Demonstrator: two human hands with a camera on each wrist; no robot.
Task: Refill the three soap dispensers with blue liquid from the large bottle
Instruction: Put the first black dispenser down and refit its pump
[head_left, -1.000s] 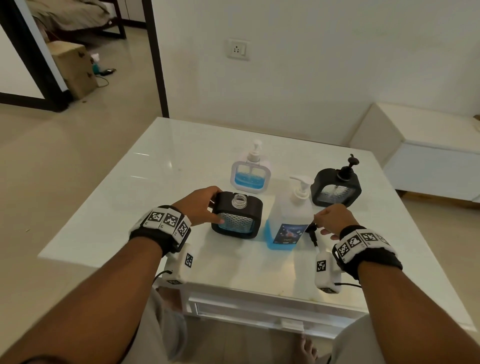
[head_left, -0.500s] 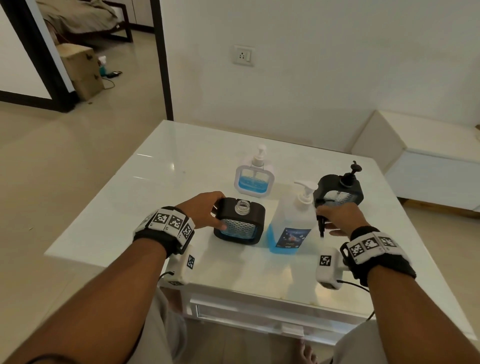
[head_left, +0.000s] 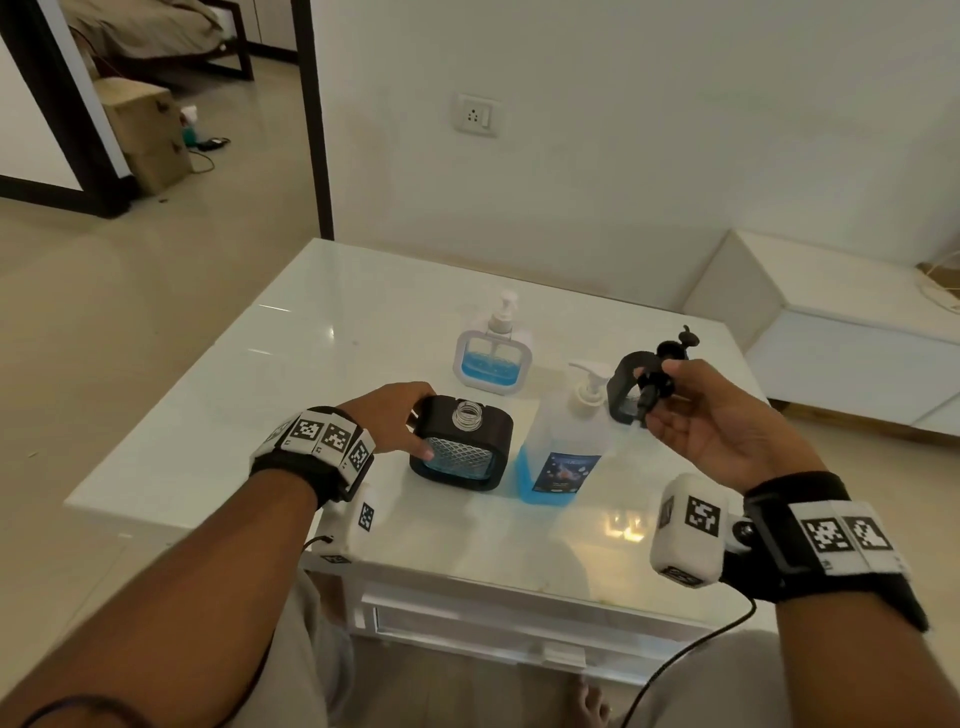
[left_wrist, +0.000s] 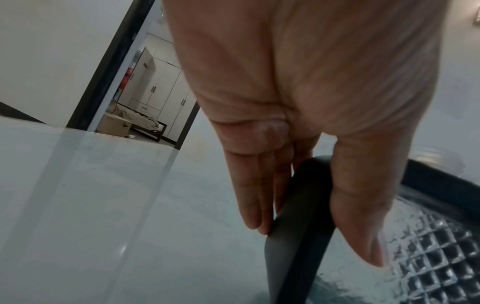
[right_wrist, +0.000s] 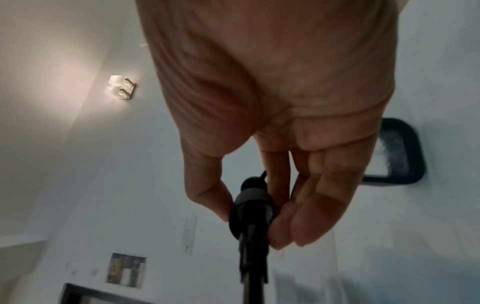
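Currently three dispensers and the large bottle (head_left: 558, 441) stand on the white tabletop (head_left: 322, 364). White dispenser (head_left: 492, 358) at the back shows blue liquid in its lower part with pump fitted; judged refilled. Near black dispenser (head_left: 462, 441) has its neck open, pump off, and blue shows behind its gridded front; level looks partial, so judged either filled or awaiting more. Left hand (head_left: 395, 415) steadies it, fingers (left_wrist: 257, 197) behind its edge and thumb on the front face. Right hand (head_left: 711, 421) is raised beside the bottle, thumb and fingers (right_wrist: 306, 222) pinching the black pump head (head_left: 655, 387), dip tube hanging down. Far black dispenser (head_left: 626, 395) is largely hidden behind that hand; its fill level cannot be read. Large bottle keeps its pump on, blue only near its base. Right wrist view is blurred, so the tube's end is unclear.
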